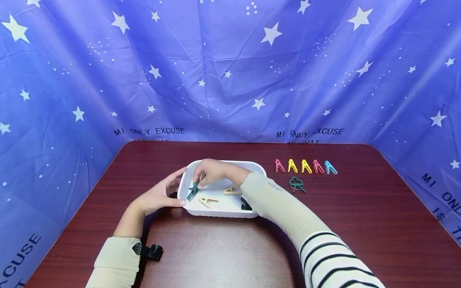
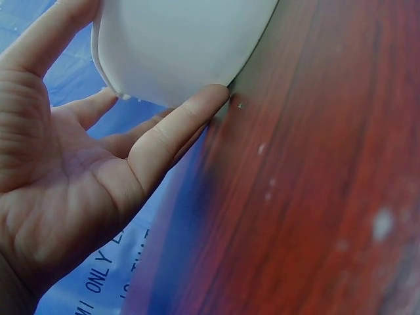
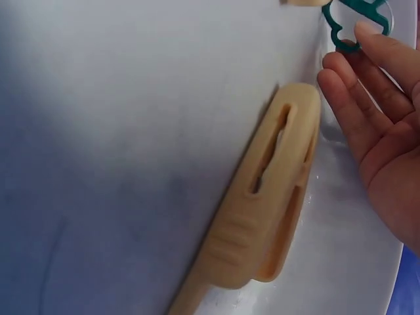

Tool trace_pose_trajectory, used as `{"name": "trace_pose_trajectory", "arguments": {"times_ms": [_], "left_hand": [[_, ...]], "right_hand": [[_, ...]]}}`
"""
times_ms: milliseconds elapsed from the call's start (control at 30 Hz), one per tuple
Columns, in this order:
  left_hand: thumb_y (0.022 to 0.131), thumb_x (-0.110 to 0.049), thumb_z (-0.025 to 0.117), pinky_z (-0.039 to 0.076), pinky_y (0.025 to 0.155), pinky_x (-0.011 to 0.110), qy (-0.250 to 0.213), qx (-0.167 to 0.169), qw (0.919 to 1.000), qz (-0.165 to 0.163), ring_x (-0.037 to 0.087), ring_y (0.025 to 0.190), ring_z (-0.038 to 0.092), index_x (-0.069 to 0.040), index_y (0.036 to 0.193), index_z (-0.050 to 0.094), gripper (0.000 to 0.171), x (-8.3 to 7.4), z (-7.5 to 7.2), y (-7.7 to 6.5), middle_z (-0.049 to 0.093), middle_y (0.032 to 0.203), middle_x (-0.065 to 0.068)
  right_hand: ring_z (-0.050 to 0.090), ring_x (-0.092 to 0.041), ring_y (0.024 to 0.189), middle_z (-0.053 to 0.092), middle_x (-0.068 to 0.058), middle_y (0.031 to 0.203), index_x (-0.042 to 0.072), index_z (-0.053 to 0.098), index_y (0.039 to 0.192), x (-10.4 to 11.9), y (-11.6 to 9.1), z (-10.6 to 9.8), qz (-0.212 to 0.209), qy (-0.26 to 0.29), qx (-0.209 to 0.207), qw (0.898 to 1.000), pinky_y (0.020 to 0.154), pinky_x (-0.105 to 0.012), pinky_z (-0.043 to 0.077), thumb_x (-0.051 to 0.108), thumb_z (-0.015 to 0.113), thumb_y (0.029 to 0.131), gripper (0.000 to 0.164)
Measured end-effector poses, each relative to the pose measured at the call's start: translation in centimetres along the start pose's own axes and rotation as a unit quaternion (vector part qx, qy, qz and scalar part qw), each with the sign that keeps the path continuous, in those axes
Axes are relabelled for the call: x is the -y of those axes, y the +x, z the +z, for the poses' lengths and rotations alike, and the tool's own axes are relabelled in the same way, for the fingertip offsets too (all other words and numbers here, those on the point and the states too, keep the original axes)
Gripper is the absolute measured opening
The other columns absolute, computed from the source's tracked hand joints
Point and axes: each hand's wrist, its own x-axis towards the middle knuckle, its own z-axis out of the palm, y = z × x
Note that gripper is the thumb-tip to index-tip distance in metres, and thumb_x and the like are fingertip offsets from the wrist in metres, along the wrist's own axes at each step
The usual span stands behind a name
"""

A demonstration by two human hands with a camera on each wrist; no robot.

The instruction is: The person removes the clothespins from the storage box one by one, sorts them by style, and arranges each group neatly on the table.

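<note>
Green and openwork, a plastic clip (image 1: 193, 192) is pinched between fingers of the right hand (image 1: 212, 172), mid-frame, in the left end of a white rectangular tray (image 1: 221, 214). The left hand (image 1: 160, 198), fingers apart, touches the tray. Grasping seems underway; lifting would need a steady pinch.

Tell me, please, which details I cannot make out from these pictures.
Head view: what the black object beside the right sleeve is; the sleeve partly covers it.
Right wrist view: part of the green clip in the right hand, cut off by the top edge.
Left wrist view: the rest of the white tray, cut off by the top edge.
</note>
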Motion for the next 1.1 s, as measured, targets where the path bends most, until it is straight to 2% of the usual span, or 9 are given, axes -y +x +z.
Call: {"name": "trace_pose_trajectory", "arguments": {"times_ms": [233,533,733,900,1100], "left_hand": [[0.079,-0.007,0.079,0.044,0.095,0.033,0.003,0.001,1.0000,0.003,0.046,0.132,0.036,-0.011,0.157,0.014,0.101,-0.1,0.0,0.1,0.035,0.147,0.028],[0.079,-0.008,0.080,0.043,0.096,0.032,0.010,-0.001,0.9999,-0.002,0.045,0.133,0.036,-0.013,0.157,0.015,0.102,-0.3,0.0,0.2,0.035,0.148,0.026],[0.078,-0.009,0.080,0.044,0.095,0.033,0.008,-0.005,0.9999,-0.012,0.046,0.133,0.035,-0.013,0.157,0.015,0.102,-0.4,0.1,0.0,0.034,0.148,0.027],[0.078,-0.008,0.080,0.045,0.094,0.035,0.006,-0.003,1.0000,-0.006,0.047,0.131,0.037,-0.013,0.157,0.016,0.101,-0.2,0.3,0.1,0.036,0.146,0.027],[0.078,-0.008,0.080,0.044,0.095,0.033,0.009,-0.006,0.9999,-0.009,0.046,0.131,0.038,-0.014,0.157,0.016,0.101,-0.2,0.4,0.0,0.035,0.147,0.027]], "right_hand": [[0.063,-0.008,0.071,0.071,0.000,0.080,0.005,0.075,0.091,-0.1,-0.6,-0.5,0.005,0.036,0.021,0.999,0.069,-0.023,0.051,0.002,0.076,0.082,0.009],[0.067,-0.013,0.072,0.072,-0.009,0.085,0.000,0.075,0.093,0.4,-2.1,-2.5,0.007,0.080,0.025,0.996,0.070,-0.031,0.056,-0.005,0.070,0.083,0.012],[0.067,-0.014,0.072,0.073,-0.004,0.082,0.001,0.075,0.094,0.5,-3.4,-3.8,0.017,0.075,0.016,0.997,0.070,-0.030,0.056,-0.003,0.070,0.084,0.012],[0.066,-0.013,0.070,0.073,-0.003,0.080,0.001,0.075,0.094,0.9,-4.9,-4.6,0.016,0.069,0.000,0.997,0.069,-0.029,0.055,-0.003,0.070,0.084,0.012],[0.065,-0.012,0.068,0.073,-0.002,0.080,0.001,0.075,0.095,1.5,-6.2,-5.1,0.007,0.071,-0.010,0.997,0.071,-0.036,0.056,-0.001,0.072,0.084,0.012]]}}
